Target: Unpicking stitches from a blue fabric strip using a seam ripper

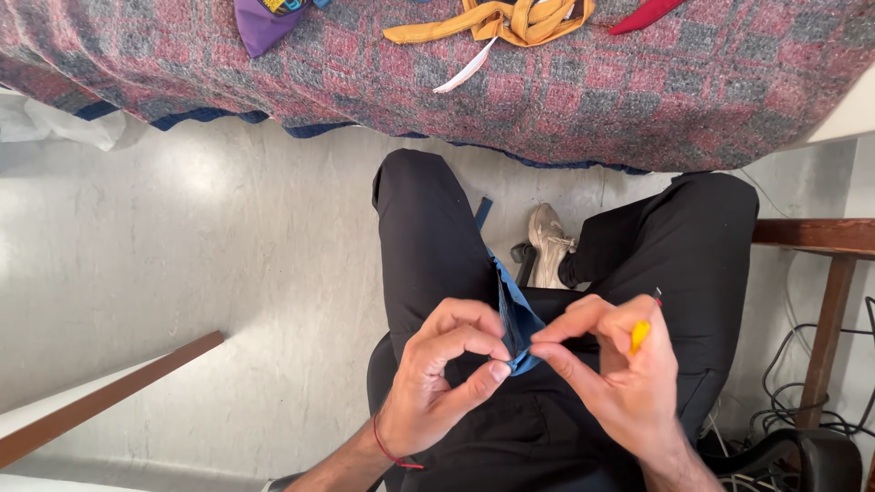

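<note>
From the head camera I looked straight down at my lap, where both hands met over a small piece of blue fabric [518,319]. My left hand [447,369] had its thumb and forefinger pinched narrow on the lower edge of the fabric, the other fingers curled in behind; a thin red thread [387,448] circled that wrist. My right hand [615,374] closed its grip on the same edge from the other side, thumb and forefinger tips almost touching those of the left. That hand also carried a small yellow tool [640,336] tucked between its fingers, with a red tip poking out above the knuckles; I could not tell what kind of tool it was. The fabric stood upright between the two pinches, folded along a crease, and ran up toward my left knee. It lay against the black trousers [428,237] I wore.

Between my knees I saw a light-coloured shoe [549,244] on the pale floor [200,246]. Above my knees ran the edge of a surface covered with a red and grey checked blanket [638,91]. On it lay a tangle of yellow strap [510,20], a purple cloth piece [260,23] and a red strip [643,16], all well apart from my hands. A wooden table leg [825,319] stood at the right, with dark cables [793,401] beside it.
</note>
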